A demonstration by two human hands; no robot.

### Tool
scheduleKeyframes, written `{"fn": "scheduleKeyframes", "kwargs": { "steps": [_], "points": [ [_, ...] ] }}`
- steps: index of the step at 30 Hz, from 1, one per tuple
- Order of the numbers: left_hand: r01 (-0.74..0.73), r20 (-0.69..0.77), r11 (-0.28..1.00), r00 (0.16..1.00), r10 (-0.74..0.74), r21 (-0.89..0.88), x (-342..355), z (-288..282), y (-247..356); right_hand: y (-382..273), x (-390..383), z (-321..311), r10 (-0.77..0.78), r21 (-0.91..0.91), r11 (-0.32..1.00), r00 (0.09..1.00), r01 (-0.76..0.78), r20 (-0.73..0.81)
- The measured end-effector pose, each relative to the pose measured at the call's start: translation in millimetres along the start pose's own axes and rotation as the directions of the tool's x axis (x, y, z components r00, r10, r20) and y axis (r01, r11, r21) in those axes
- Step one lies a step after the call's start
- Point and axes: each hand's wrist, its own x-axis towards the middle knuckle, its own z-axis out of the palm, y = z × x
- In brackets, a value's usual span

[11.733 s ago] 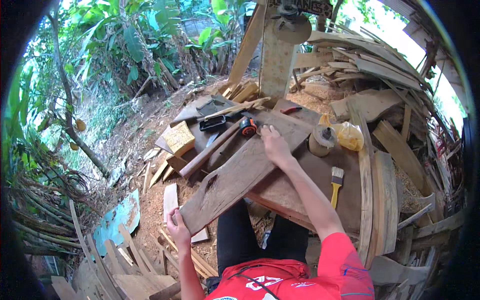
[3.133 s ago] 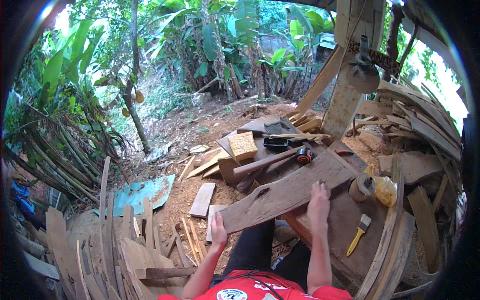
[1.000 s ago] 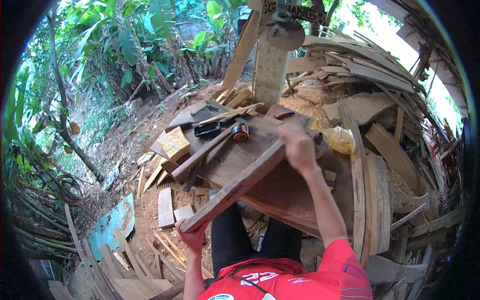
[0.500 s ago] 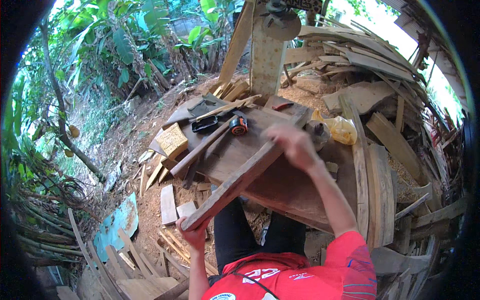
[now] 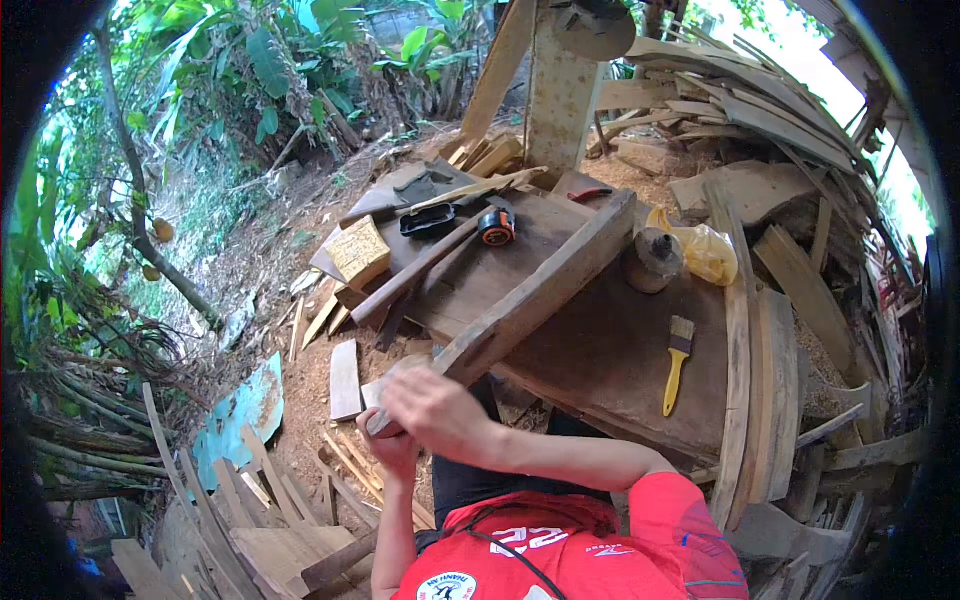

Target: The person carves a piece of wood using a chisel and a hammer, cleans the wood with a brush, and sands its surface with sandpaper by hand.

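Note:
A long, rough wooden beam point(image 5: 540, 292) slants from the far right of the workbench down to the near left, toward my body. My left hand point(image 5: 398, 456) is closed around its near end from below. Over that same end lies my right hand point(image 5: 438, 410), its back turned up and its fingers smeared by motion. Whether anything is under the right palm cannot be made out. A yellow-handled paintbrush point(image 5: 677, 365) rests on the bench, right of the beam. The far end of the beam lies beside a dark, rounded metal piece point(image 5: 653, 260).
On the dark wooden bench point(image 5: 600, 375) are an orange-and-black tape measure point(image 5: 496, 226), a black open case point(image 5: 428, 221), a wooden block point(image 5: 358, 250), a red-handled tool point(image 5: 590, 194) and a yellow plastic bag point(image 5: 708, 252). Stacked planks point(image 5: 745, 95) stand at the right, loose offcuts at the left.
My right hand has swept along the beam from its far part to the near end, uncovering the paintbrush. My left hand keeps its hold. The view has shifted slightly.

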Motion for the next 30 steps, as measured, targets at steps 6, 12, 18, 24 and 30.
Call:
{"fn": "scheduleKeyframes", "kwargs": {
  "steps": [6,12,18,24,30],
  "points": [
    [0.076,-0.032,0.993,0.996,-0.079,-0.087,-16,8,5,9,-14,-10,0.007,0.032,0.999,1.000,-0.007,-0.002],
    [0.063,-0.004,0.998,0.998,-0.063,-0.011,-10,-7,19,-10,-24,-20,0.115,-0.022,0.993,0.990,-0.117,-0.075],
    [0.055,-0.048,0.997,0.997,-0.052,0.045,-18,-16,13,26,-28,-61,0.048,-0.102,0.993,0.996,-0.056,-0.076],
    [-0.038,-0.068,0.995,0.997,0.044,0.087,-26,-13,17,142,-56,-144,0.422,-0.278,0.792,0.817,-0.543,-0.392],
    [0.039,-0.055,0.997,0.998,-0.036,0.060,-28,-27,17,92,-74,-109,0.097,-0.081,0.990,0.977,-0.114,-0.188]
  ]
}}
